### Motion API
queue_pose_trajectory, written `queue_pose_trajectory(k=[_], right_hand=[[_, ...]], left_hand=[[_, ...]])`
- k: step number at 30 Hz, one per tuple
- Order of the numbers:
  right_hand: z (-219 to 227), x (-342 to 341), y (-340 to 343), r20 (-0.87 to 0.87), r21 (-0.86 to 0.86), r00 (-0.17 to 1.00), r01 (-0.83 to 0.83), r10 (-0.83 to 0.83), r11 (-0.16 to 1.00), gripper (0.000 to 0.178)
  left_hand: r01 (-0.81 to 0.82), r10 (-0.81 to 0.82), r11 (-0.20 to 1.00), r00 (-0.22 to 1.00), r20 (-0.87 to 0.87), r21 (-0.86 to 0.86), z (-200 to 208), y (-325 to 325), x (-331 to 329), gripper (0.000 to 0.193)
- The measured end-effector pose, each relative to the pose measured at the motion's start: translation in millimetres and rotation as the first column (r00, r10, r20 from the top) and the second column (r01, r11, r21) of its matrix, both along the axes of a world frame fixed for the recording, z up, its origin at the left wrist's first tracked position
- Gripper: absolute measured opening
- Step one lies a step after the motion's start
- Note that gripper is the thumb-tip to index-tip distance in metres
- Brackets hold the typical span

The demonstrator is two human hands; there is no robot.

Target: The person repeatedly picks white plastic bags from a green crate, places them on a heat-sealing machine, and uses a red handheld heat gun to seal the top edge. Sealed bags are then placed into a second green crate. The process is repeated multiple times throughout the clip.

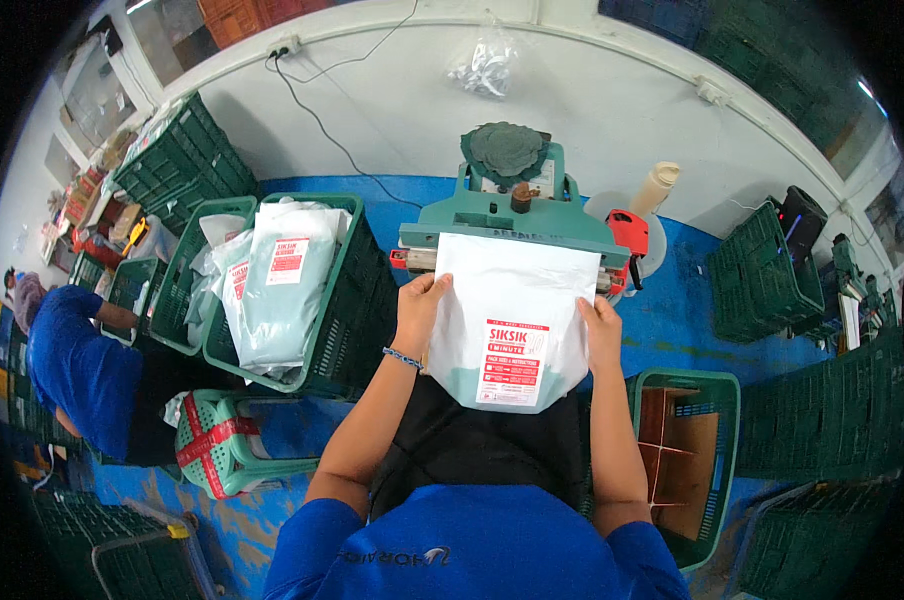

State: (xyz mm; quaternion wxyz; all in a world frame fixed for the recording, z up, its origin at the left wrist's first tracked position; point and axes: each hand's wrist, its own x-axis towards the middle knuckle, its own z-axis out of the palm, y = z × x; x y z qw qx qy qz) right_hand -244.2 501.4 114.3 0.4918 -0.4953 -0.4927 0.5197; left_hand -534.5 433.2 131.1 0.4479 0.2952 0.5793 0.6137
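Note:
A white plastic pouch [512,290] with a red printed label hangs between my hands, its lower part sagging and greenish. My left hand [419,310] pinches its left edge, and my right hand [600,328] pinches the right edge. The pouch's top edge lies along the front of a green bag-sealing machine [517,212], under its long bar. Whether the top edge sits between the jaws I cannot tell. Red parts show at both ends of the machine, and a crumpled dark green cover [508,150] lies on top at the back.
At left, a green crate [357,290] holds several similar filled pouches [290,275]. Beside it a co-worker in blue [82,360] bends over near a light green stool [212,440] with red tape. A crate with cardboard [729,440] stands at my right. A black cable [317,125] runs along the wall.

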Motion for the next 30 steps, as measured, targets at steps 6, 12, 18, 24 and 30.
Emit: queue_pose_trajectory(k=[6,12,18,24,30], right_hand=[[-14,-7,19,0.072,0.029,0.990,0.117,-0.118,0.993,0.022],[-26,-3,22,-0.028,-0.222,0.988,0.143,-0.153,0.965,0.016],[-34,-3,43,-0.078,-0.174,0.986,0.132,-0.148,0.976,0.014],[-48,-5,54,-0.085,-0.222,0.979,0.165,-0.187,0.961,0.015],[-43,-5,50,-0.016,-0.219,0.987,0.153,-0.160,0.964,0.017]], left_hand=[[-0.076,0.077,0.997,0.996,-0.045,0.027,-13,9,-7,0.017],[-0.123,0.123,0.980,0.992,-0.005,-0.155,-26,0,-11,0.023],[-0.138,0.141,0.988,0.989,0.051,-0.065,-23,15,-14,0.020],[-0.120,0.127,0.990,0.985,0.120,-0.067,-26,26,-20,0.019],[-0.130,0.144,0.988,0.968,0.205,-0.080,-32,30,-20,0.015]])
